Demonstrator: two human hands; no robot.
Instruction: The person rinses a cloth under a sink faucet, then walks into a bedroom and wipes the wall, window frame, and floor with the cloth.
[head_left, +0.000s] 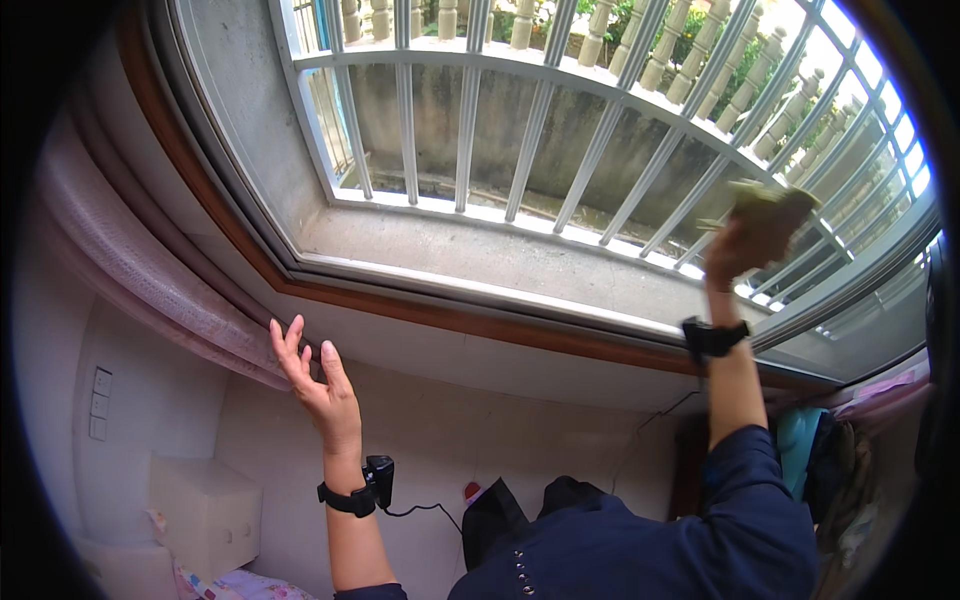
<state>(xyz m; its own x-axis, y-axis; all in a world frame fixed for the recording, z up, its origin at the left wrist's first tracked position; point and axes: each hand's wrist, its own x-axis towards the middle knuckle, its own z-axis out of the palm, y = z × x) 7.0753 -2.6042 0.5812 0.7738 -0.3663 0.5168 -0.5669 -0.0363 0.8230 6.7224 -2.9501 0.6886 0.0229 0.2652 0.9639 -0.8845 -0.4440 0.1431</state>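
My right hand (739, 255) is raised at the window and grips a yellowish-green cloth (772, 202), both blurred. Behind the cloth are the white metal security bars (532, 150); whether it touches a glass pane there I cannot tell. My left hand (319, 382) is held up with its fingers apart and nothing in it, near the gathered pink curtain (172, 247). The brown wooden window frame (442, 322) runs between my two hands, with the concrete outer sill (487, 247) beyond it.
A pale bedside cabinet (202, 510) stands at the lower left beside floral bedding (259, 585). Wall switches or sockets (100, 405) are on the left wall. Clothes (825, 457) hang or lie at the right. A thin cable (664, 411) runs along the wall under the window.
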